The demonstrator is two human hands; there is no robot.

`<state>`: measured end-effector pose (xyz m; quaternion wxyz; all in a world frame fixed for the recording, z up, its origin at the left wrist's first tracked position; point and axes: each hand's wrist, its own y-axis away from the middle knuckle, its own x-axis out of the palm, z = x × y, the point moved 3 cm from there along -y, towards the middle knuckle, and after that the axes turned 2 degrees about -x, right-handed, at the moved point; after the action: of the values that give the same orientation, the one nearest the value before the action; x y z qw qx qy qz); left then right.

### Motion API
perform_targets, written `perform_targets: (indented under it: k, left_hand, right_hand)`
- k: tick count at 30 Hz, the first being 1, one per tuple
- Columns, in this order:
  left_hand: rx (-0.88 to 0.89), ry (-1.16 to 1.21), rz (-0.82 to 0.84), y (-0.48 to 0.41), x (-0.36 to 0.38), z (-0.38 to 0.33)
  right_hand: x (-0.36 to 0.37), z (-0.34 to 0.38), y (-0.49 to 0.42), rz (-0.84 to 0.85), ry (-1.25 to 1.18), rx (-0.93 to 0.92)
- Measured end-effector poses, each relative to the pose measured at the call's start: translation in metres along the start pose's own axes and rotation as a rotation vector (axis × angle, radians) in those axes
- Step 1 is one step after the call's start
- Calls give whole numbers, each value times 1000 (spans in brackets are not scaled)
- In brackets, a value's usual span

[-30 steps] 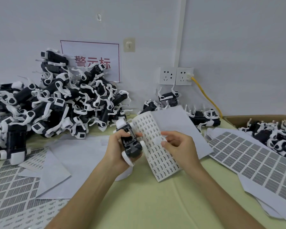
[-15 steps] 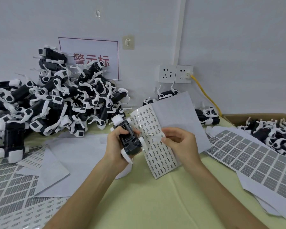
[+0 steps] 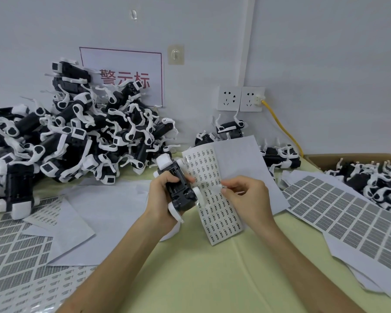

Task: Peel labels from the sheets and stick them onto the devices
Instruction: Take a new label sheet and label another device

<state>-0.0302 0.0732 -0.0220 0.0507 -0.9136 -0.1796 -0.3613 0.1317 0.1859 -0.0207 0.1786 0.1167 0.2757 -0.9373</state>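
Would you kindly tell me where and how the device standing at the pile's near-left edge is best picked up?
Take the device by its black middle body, coming from the front and right, where only flat paper sheets lie. Its white end pieces look thin and stick out, so they would probably make a poor grip, and the pile crowds it from behind.

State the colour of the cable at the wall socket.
Yellow cable, best in the head view.

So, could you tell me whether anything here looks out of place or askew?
Nothing looks damaged. The black-and-white plastic devices lie in a tangled heap at the left, hiding part of the red-lettered white wall sign, and white paper sheets overlap untidily.
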Motion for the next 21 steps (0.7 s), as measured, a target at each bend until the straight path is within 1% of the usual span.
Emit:
perform_targets:
  k: [6, 12, 21]
  left_hand:
    - [31, -61, 36, 4, 5, -1]
    - [49, -54, 40, 6, 7, -5]
    - [56, -78, 44, 8, 10, -4]
  right_hand:
    - [-1, -2, -2, -2, -78, 12]
    - [-1, -1, -2, 20, -214, 23]
    - [-1, 1, -1, -41, -148, -20]
